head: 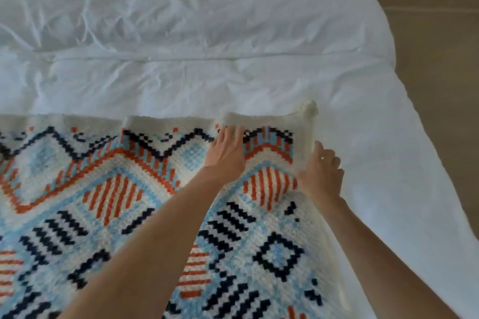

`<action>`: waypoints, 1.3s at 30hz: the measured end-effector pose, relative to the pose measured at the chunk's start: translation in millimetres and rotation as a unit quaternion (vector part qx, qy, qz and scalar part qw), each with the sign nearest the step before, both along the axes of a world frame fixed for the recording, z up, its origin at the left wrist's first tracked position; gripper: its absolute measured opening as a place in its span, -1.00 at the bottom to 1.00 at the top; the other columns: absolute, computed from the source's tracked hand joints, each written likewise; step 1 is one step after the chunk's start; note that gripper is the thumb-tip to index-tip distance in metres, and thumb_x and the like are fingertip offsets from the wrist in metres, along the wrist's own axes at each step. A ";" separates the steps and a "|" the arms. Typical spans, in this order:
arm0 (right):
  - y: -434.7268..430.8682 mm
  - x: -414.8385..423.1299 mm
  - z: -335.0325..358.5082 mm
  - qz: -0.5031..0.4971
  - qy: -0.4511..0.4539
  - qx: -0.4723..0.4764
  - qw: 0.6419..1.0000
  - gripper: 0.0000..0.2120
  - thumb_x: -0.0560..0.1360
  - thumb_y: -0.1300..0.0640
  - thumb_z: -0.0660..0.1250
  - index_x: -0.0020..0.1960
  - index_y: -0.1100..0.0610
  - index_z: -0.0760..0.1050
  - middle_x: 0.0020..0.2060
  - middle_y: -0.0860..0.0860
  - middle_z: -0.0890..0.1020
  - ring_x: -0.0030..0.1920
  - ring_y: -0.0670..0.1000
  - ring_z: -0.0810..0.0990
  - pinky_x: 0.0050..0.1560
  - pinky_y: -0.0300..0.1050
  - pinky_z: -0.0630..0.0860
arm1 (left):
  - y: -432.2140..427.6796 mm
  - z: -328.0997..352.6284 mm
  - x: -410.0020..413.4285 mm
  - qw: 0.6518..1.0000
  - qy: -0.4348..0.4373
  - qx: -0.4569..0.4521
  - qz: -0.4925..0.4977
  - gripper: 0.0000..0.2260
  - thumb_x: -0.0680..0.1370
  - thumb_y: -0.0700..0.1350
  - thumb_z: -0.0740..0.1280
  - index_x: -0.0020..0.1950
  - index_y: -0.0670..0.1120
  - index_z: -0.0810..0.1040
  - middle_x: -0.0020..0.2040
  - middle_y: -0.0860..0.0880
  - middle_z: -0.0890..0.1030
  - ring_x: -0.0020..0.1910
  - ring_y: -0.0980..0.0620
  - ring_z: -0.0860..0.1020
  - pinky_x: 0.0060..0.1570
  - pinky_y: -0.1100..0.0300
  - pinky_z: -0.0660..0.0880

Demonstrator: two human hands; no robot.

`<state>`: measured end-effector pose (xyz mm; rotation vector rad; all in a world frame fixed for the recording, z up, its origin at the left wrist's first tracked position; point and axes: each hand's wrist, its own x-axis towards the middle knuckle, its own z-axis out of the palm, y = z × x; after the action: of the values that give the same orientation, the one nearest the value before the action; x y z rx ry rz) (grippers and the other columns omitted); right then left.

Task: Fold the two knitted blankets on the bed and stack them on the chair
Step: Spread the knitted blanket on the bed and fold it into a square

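A knitted blanket with a cream border and orange, light blue and navy patterns lies spread over the near part of the bed. My left hand rests flat on it near its far edge, with the fingers reaching the cream border. At the blanket's right edge, close to the far right corner, my right hand has its fingers curled on the border. That corner is slightly lifted and rolled. Only one blanket shows here, and no chair is in view.
A white rumpled duvet covers the bed beyond and to the right of the blanket. Tan floor runs along the bed's right side and past its far end.
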<state>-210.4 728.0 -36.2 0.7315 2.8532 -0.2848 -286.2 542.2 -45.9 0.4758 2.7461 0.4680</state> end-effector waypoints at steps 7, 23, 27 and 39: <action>4.8 -50.4 -17.7 0.119 0.097 -0.055 0.987 -0.48 0.52 0.28 0.24 0.44 0.10 0.18 0.45 0.14 0.20 0.10 0.15 0.50 -0.09 -0.03 0.48 | -11.1 -16.9 -23.8 0.995 0.038 -0.083 0.048 -0.43 0.47 -0.37 0.22 0.43 -0.09 0.13 0.45 -0.17 0.10 0.30 -0.21 0.33 -0.05 0.06 0.52; 40.2 -91.3 -23.0 0.077 0.158 -0.121 0.977 -0.45 0.47 0.41 0.23 0.42 0.18 0.21 0.44 0.20 0.15 0.35 0.24 0.28 0.23 0.06 0.36 | 7.8 -13.1 -52.7 0.997 0.052 0.059 0.023 -0.32 0.49 -0.36 0.23 0.51 0.01 0.02 0.47 -0.18 0.00 0.17 -0.26 0.42 -0.21 0.17 0.38; 37.1 -67.4 -19.1 0.113 0.068 -0.152 0.980 -0.44 0.52 0.28 0.25 0.47 0.13 0.16 0.52 0.10 -0.02 0.40 0.20 0.24 0.30 0.08 0.33 | 7.7 -18.4 -36.6 0.999 -0.019 -0.044 -0.003 -0.42 0.54 -0.20 0.25 0.50 -0.04 0.09 0.53 -0.13 -0.10 0.45 -0.24 0.14 0.14 0.02 0.43; 1.7 152.3 -31.7 -0.002 -0.002 -0.046 0.999 -0.62 0.56 0.04 0.18 0.32 0.18 0.36 0.05 0.09 0.53 0.00 0.05 0.52 -0.01 -0.07 0.49 | 115.5 -31.8 82.0 0.989 -0.106 -0.084 -0.054 -0.43 0.57 0.16 0.11 0.47 -0.13 0.13 0.38 -0.19 0.34 0.30 -0.18 0.39 0.15 -0.02 0.44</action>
<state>-58.1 729.7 -67.9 0.7204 2.8136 -0.4117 -204.2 657.7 -77.7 0.4979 2.5128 0.2429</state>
